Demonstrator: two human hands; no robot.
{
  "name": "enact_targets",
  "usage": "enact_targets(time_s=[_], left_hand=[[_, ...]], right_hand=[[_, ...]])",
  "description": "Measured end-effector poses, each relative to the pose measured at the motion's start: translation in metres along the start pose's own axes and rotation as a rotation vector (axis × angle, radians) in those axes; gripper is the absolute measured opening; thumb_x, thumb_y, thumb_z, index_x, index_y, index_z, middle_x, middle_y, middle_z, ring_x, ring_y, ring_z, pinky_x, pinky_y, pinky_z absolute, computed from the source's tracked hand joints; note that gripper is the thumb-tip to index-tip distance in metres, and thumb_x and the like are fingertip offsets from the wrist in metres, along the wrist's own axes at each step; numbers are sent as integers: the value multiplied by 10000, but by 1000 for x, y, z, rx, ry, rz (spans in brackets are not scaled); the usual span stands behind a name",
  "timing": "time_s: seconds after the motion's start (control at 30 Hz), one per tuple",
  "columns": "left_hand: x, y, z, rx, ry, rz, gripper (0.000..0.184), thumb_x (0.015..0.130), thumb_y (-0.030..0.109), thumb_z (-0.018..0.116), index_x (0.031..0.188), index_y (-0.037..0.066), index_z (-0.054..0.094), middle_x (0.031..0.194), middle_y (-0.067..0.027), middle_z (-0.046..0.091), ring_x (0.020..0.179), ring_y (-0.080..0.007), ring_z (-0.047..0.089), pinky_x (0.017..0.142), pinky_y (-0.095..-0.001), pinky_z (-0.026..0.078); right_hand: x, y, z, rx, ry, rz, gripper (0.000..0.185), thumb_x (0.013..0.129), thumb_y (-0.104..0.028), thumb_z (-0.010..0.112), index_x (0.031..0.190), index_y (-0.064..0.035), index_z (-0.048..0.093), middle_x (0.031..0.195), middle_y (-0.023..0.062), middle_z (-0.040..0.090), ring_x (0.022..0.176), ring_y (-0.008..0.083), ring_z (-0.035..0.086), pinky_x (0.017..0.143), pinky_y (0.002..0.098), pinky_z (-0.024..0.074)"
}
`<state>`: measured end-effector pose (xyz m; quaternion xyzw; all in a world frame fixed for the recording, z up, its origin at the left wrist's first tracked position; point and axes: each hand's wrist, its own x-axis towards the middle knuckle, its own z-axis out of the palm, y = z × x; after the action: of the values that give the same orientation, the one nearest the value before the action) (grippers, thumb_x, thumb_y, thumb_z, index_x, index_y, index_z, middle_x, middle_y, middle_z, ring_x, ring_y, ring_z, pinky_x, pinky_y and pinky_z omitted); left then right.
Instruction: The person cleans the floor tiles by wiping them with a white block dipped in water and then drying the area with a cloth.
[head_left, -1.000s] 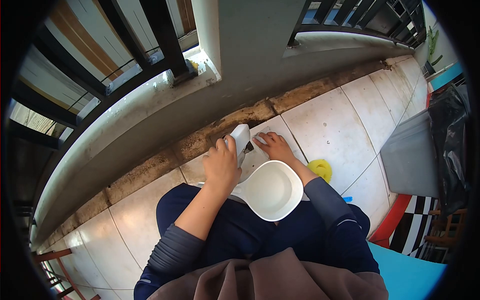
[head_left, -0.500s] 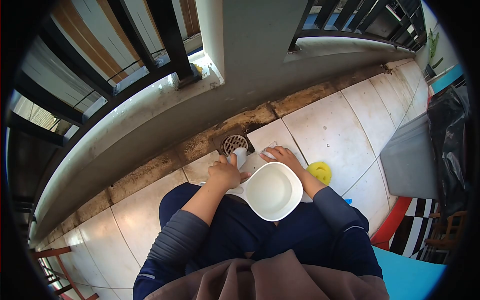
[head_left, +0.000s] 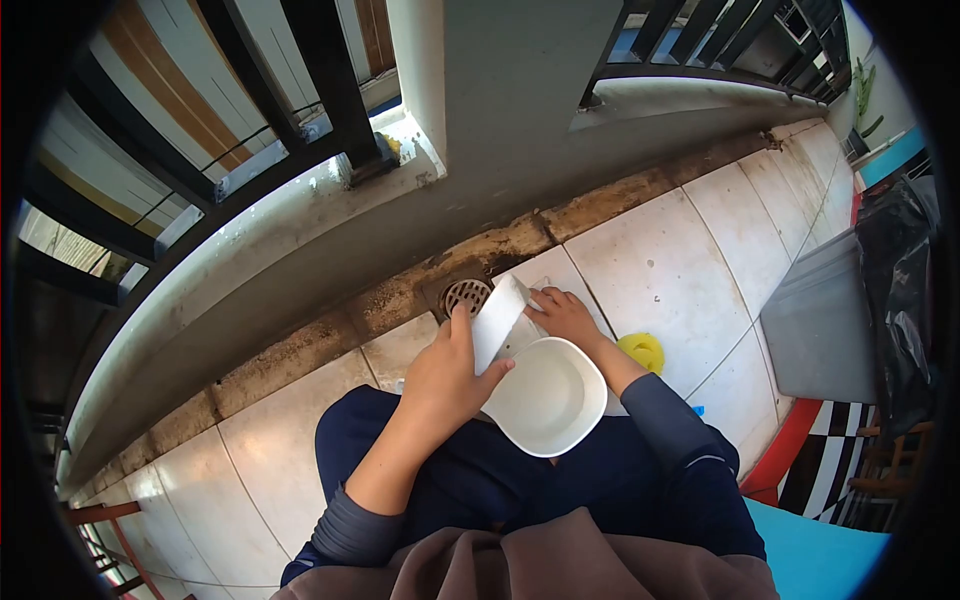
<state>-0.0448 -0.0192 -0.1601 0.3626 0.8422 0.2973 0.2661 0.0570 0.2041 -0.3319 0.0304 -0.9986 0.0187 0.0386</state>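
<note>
My left hand (head_left: 445,375) is closed round a white block-like object (head_left: 499,318), held tilted beside the round floor drain (head_left: 466,297). On the tiles just right of that object lies my right hand (head_left: 565,316), fingers reaching toward the block; something pale and thin seems to be under its fingertips, too small to make out. A white dipper (head_left: 549,397) with pale liquid or a pale bottom sits between my forearms, near my lap, its handle mostly hidden behind my left hand. A yellow round sponge (head_left: 641,352) rests on the tiles beside my right forearm.
A grey wall (head_left: 540,130) with black railings (head_left: 330,80) runs along the far side, above a dirty brown strip. At the right stand a grey bin (head_left: 822,320) with a black plastic bag (head_left: 900,290) and a turquoise surface (head_left: 810,540). A small blue item lies near my right sleeve.
The white object was over the drain, then lower beside it, and is now raised and tilted nearer my right hand. The drain, hidden at first, now shows. My right hand stays on the tiles.
</note>
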Motion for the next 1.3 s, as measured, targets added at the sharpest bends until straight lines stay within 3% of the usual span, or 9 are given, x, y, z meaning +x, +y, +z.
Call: enact_targets(time_s=[0.13, 0.17, 0.27, 0.4, 0.63, 0.83, 1.03, 1.17, 1.3], left_hand=[[-20, 1, 16, -529, -268, 66, 574, 845, 312, 635, 1201, -29, 340, 959, -194, 568, 771, -198, 610, 682, -306, 487], [-23, 0, 28, -741, -401, 14, 530, 880, 303, 593, 1197, -30, 330, 962, -161, 568, 765, -153, 601, 667, -274, 480], [-37, 25, 41, -1272, -662, -296, 473, 898, 277, 561, 1186, -19, 330, 930, -134, 555, 745, -167, 621, 640, -266, 520], [-49, 30, 64, -1335, -712, -323, 450, 904, 255, 547, 1197, 1, 320, 954, -121, 534, 742, -183, 625, 639, -283, 535], [-43, 28, 63, -1329, -618, -275, 495, 905, 237, 543, 1237, -15, 277, 966, -134, 532, 757, -183, 621, 657, -282, 526], [-37, 28, 63, -1328, -569, -249, 507, 908, 237, 536, 1255, -15, 265, 980, -136, 533, 759, -176, 619, 662, -277, 513], [-40, 26, 64, -1325, -567, -240, 523, 909, 240, 535, 1268, -18, 255, 999, -142, 531, 760, -182, 620, 666, -274, 510], [-38, 26, 63, -1330, -548, -244, 522, 910, 249, 533, 1266, -18, 259, 1010, -146, 531, 763, -184, 621, 672, -278, 512], [-38, 27, 61, -1316, -541, -256, 517, 913, 253, 530, 1263, -17, 263, 1013, -146, 532, 765, -182, 621, 677, -279, 513]], right_hand=[[30, 9, 9, -29, 115, 34, 496, 731, -239, 580, 1219, -167, 528, 1249, 38, 466, 1100, 229, 443, 849, 368, 414], [28, 13, 16, -68, 107, 26, 523, 731, -247, 572, 1246, -181, 511, 1240, 35, 480, 1097, 227, 446, 844, 363, 420], [15, -1, 8, -35, 134, 32, 516, 751, -252, 545, 1262, -195, 500, 1233, 25, 487, 1081, 220, 460, 828, 348, 429], [-18, -4, 6, -31, 103, -38, 491, 780, -268, 519, 1265, -197, 497, 1241, 16, 479, 1096, 207, 452, 841, 340, 429], [8, -1, 2, -58, 96, 141, 507, 753, -195, 538, 1258, -175, 502, 1219, 24, 484, 1067, 210, 452, 828, 352, 420], [10, 4, 9, -33, 61, 105, 502, 764, -171, 518, 1265, -190, 498, 1229, 31, 479, 1106, 221, 430, 850, 370, 410], [4, 0, 6, 1, 70, 48, 531, 743, -83, 534, 1261, -194, 504, 1242, 31, 468, 1113, 227, 429, 844, 354, 419], [23, 7, 4, 39, 20, 187, 603, 706, 3, 512, 1273, -203, 500, 1264, 49, 453, 1125, 273, 422, 879, 372, 408], [14, 6, 8, 61, 18, 101, 531, 752, -122, 537, 1272, -225, 499, 1269, 63, 443, 1140, 262, 414, 884, 360, 408]])
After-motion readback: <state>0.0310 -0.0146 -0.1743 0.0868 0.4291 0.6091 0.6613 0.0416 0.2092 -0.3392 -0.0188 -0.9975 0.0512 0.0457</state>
